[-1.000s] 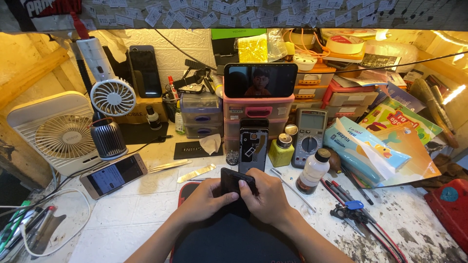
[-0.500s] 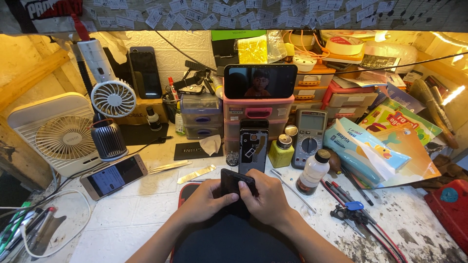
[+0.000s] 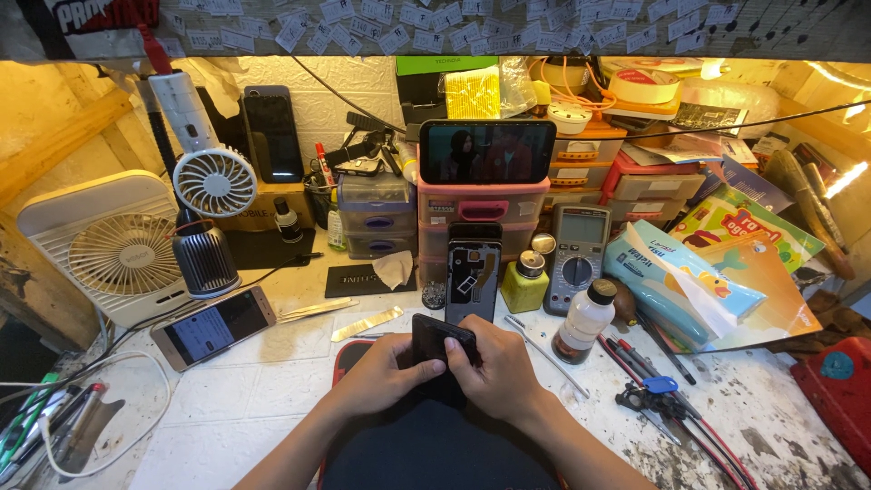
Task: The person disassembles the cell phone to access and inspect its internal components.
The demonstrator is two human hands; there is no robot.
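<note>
Both hands grip one black phone (image 3: pixel 439 338) just above a dark work mat (image 3: pixel 435 445) at the front of the bench. My left hand (image 3: pixel 383 374) clasps its left side with the thumb on its face. My right hand (image 3: pixel 496 367) wraps the right side, fingers curled over the top edge. Right behind them an opened phone body (image 3: pixel 473 278) leans upright against the pink drawer unit (image 3: pixel 472 210).
A phone showing video (image 3: pixel 487 151) sits on the drawers. A multimeter (image 3: pixel 577 256), a green bottle (image 3: pixel 524 281) and a white bottle (image 3: pixel 585 319) stand at the right. Fans (image 3: pixel 122 254) and a gold phone (image 3: pixel 214 326) are at the left. Hand tools (image 3: pixel 671 390) lie at the right front.
</note>
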